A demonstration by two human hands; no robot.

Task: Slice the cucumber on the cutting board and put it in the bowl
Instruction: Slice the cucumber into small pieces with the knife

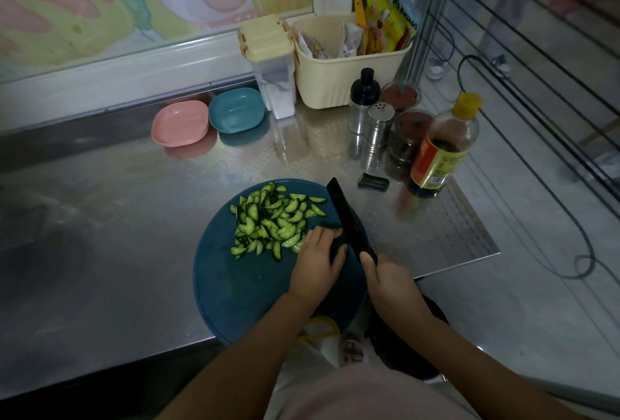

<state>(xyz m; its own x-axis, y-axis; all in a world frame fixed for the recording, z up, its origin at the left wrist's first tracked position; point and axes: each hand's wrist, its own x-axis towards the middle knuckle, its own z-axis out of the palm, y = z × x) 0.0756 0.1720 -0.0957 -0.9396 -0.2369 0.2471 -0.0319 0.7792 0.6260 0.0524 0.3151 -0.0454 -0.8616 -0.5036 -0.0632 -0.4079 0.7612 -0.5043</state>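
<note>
Steel counter carries a round blue cutting board; the left hand curls its fingers over the cucumber stub, pinning it to the board, and the black knife blade stands just right of those fingers. Right hand is wrapped round the knife handle. Cut slices lie heaped just beyond and left of the left hand — pink bowl and blue bowl sit well beyond it.

Cutting board: one. Knife: one. Cucumber slices: one heap, too many to count. Bowls, two: pink bowl, teal bowl. Basket: one. Lidded container: one. Metal shaker: one. Jars: two. Bottles, two: black-capped bottle, yellow-capped bottle.
</note>
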